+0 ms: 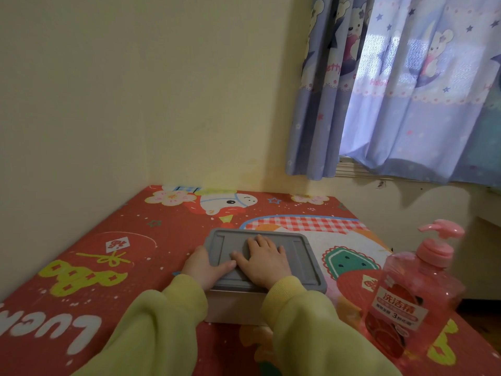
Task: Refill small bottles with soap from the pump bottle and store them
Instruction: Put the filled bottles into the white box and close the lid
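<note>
On the left of the frame the red cartoon cloth over the bench [108, 240] carries nothing near the wall. Just left of centre, the left hand [206, 267] holds the left edge of the grey lid [303, 256]. Its thumb lies on top and its fingers [199, 252] curl over the rim, though how far they reach underneath I cannot tell. The lid sits on a pale box [233, 308] in the lower middle.

The right hand [267, 263] lies flat on the lid's sunken centre, fingers straight and a little apart, pressing rather than gripping. No small bottles show anywhere. My guess is they are inside the box, so the step in hand looks like working this lid, either off or snapped home, and I cannot say which.

To do it well, the 2 hands should share the work. The flat palm keeps the box from skating on the cloth while the left works along the rim, 1 corner at a time. If closing, press near each edge rather than only in the middle.

At lower right the pink pump bottle [414, 294] stands upright, close beside the box's right end, and a careless elbow there could tip it.
</note>
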